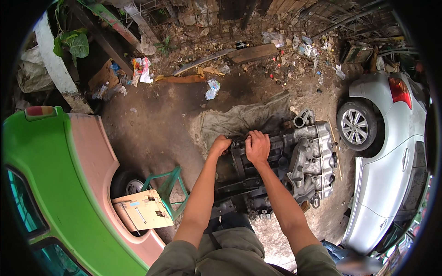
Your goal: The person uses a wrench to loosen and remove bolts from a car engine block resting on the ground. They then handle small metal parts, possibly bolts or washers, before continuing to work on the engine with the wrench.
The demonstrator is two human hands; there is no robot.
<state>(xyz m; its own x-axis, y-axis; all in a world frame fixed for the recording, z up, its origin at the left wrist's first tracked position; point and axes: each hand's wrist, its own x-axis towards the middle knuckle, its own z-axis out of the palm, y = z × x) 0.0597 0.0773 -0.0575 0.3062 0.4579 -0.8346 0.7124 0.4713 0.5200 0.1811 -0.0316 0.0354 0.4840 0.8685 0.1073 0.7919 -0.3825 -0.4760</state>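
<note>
Bare left hand (221, 144) and right hand (258, 146) on a bulky grey metal engine (306, 158), fingers curled; cannot tell whether gripping.

Dirty grnd (142, 124): crumpled grey-green cloth (225, 122), engine assy (306, 158) partly over it. Wood plank (253, 54) + plastic wrapper (212, 89) fwd, w/ misc litter. Green stool (176, 171) on L.

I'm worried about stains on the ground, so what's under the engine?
A dirty cloth shows along the far edge of the engine, and bare ground shows to its right. Directly beneath, everything is covered; how far the cloth reaches under cannot be told.
</note>
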